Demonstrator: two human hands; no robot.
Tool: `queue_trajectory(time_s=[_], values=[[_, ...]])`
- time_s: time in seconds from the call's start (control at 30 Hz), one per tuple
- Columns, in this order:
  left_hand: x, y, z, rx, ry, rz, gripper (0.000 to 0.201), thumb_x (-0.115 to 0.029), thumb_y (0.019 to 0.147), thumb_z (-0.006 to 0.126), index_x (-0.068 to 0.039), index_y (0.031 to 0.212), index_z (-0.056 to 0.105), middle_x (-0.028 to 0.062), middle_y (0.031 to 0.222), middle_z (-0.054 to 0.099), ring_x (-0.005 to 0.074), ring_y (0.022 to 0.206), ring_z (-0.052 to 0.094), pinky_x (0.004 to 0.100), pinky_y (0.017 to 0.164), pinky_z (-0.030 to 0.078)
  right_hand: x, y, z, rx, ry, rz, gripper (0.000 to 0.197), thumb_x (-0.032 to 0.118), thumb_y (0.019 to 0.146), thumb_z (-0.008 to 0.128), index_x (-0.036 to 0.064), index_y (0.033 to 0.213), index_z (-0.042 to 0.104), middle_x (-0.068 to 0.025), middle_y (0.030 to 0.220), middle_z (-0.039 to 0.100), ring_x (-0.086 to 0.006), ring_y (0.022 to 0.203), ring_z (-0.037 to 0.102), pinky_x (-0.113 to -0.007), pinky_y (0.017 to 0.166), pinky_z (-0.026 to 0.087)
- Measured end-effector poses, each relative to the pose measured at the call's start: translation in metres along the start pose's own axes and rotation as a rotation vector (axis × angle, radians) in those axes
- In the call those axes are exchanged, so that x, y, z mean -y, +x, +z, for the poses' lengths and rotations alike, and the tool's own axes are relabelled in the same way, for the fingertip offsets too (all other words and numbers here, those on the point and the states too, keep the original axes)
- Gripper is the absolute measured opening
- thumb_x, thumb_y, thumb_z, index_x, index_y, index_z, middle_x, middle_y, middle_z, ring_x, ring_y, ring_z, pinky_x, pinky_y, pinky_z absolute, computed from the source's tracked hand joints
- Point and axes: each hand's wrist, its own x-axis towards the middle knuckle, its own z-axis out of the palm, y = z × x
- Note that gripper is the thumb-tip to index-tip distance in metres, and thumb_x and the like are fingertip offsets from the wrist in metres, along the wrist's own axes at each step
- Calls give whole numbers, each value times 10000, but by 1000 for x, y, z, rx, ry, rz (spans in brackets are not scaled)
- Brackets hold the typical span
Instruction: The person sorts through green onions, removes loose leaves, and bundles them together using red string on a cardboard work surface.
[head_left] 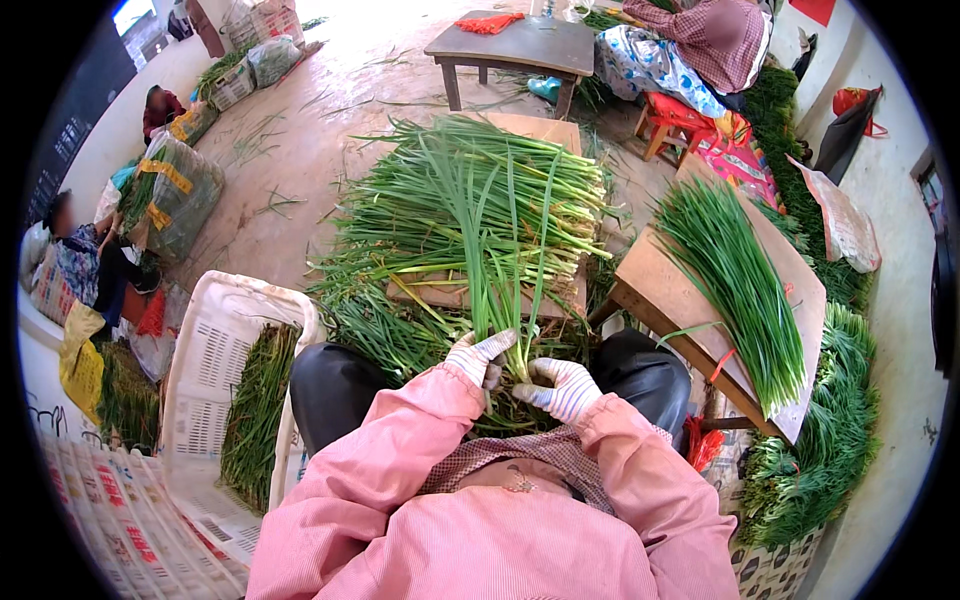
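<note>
Held stalks (505,300): I see the leaf tips pointing away, probably so the pale lower ends sit near both hands.
Loose pile (460,190): beyond them, ends rightward, perhaps laid 1 way for order.
Right worktop (640,268): carries 1 bundle (740,290), likely kept apart.
Left fingers (494,345): grasping the stalks above their ends.
Right fingers (544,369): curled at the ends; I cannot tell if gripping.
</note>
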Motion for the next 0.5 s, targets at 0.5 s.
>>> queue_trajectory(time_s=[0.5], values=[[20,-15,-28,-215,34,190,190,-167,732,751,-108,840,605,-19,578,541,98,411,459,234,366,328,-5,60,31,-78,524,115,378,274,818,678,1,1068,598,-29,928,621,-97,805,518,-255,731,442]])
